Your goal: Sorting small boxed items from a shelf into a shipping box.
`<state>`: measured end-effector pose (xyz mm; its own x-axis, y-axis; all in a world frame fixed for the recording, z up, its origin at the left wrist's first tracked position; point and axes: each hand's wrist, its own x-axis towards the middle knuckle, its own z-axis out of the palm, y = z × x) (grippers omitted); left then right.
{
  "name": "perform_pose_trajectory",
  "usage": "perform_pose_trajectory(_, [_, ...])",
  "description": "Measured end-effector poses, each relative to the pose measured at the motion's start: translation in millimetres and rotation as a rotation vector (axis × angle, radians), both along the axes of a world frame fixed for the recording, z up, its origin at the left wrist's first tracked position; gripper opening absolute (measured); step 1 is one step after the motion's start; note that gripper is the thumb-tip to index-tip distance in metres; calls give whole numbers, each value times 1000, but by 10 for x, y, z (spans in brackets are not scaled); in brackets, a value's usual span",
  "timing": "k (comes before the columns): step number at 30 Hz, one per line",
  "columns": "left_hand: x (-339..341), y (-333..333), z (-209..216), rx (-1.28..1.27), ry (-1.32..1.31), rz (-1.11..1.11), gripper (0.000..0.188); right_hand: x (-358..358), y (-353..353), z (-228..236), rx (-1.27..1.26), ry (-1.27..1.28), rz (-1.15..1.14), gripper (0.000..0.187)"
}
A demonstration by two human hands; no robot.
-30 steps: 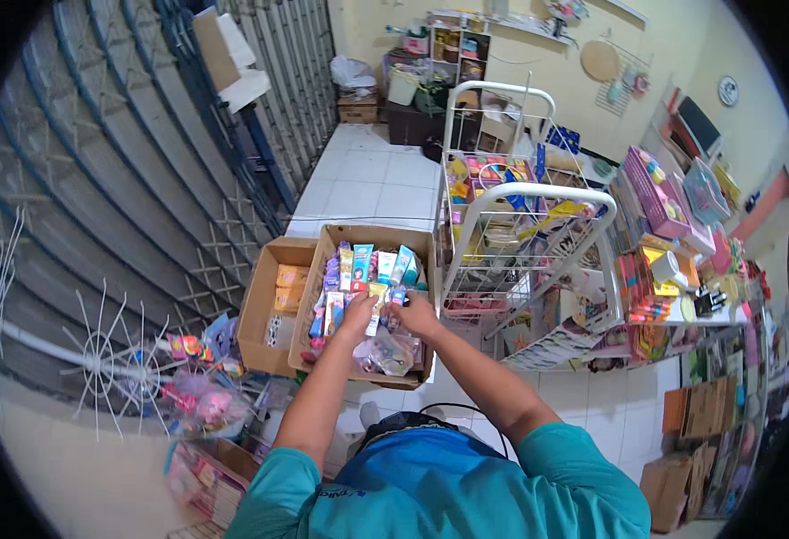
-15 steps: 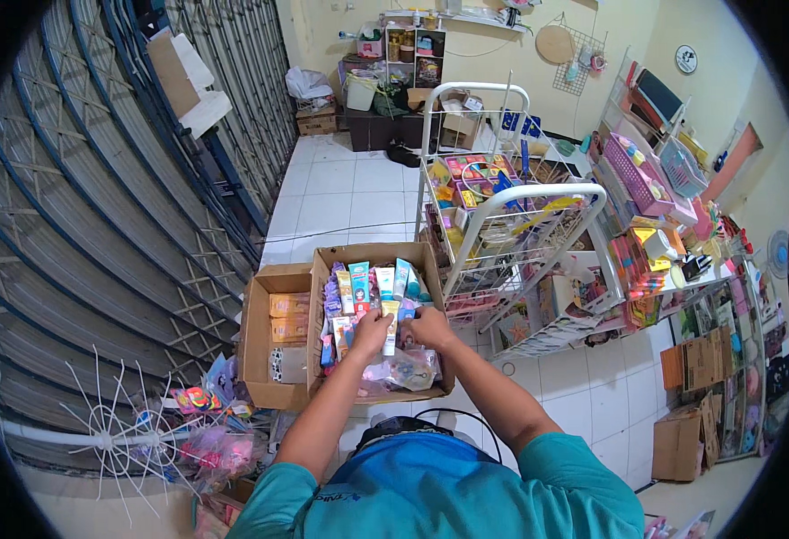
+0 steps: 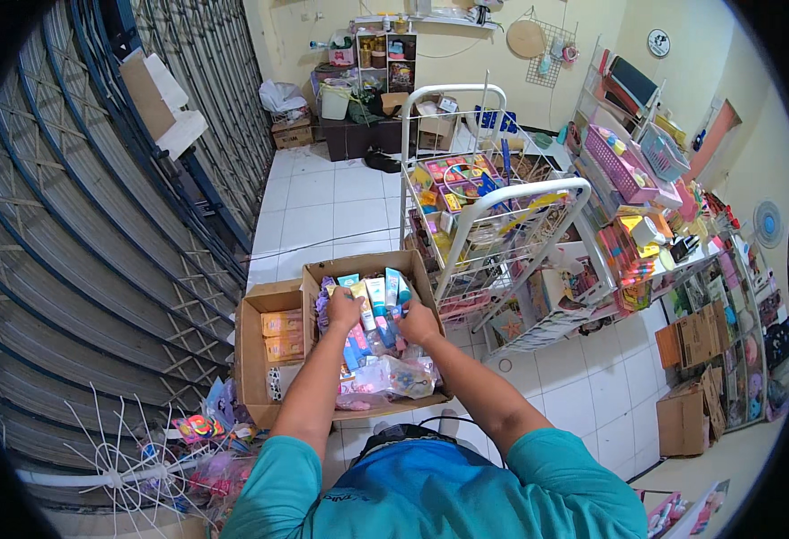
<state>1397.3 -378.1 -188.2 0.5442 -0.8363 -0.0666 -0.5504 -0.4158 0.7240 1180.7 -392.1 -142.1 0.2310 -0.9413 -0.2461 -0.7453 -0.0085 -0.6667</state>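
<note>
One yellow tube, lengthwise near to far, lies just right of the left hand, farther from the right hand; both hands' fingers curl, grips unclear.

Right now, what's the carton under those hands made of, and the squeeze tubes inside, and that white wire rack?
The carton looks like matte cardboard: brown, thin, folded walls. The squeeze tubes seem smooth, shiny plastic, flat at one end, capped at the other, though laminate is possible. The wire rack is probably metal with a smooth white coat, judging by its thin wires and bent bars.
</note>
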Motion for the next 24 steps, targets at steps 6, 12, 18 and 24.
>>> perform_pose_trajectory(6, [-117,-46,-91,42,-152,-120,50,-13,55,-309,-221,76,14,36])
perform_pose_trajectory(12, [-304,21,174,0,-144,-20,52,-61,69,-268,-161,64,12,33])
perform_pose_trajectory(18, [-386,175,410,-251,-194,-201,47,-202,243,72,-186,-44,5,43])
perform_pose_trajectory(24, [-1314,480,1449,-101,270,-713,46,-1308,744,744,-151,-425,-33,45])
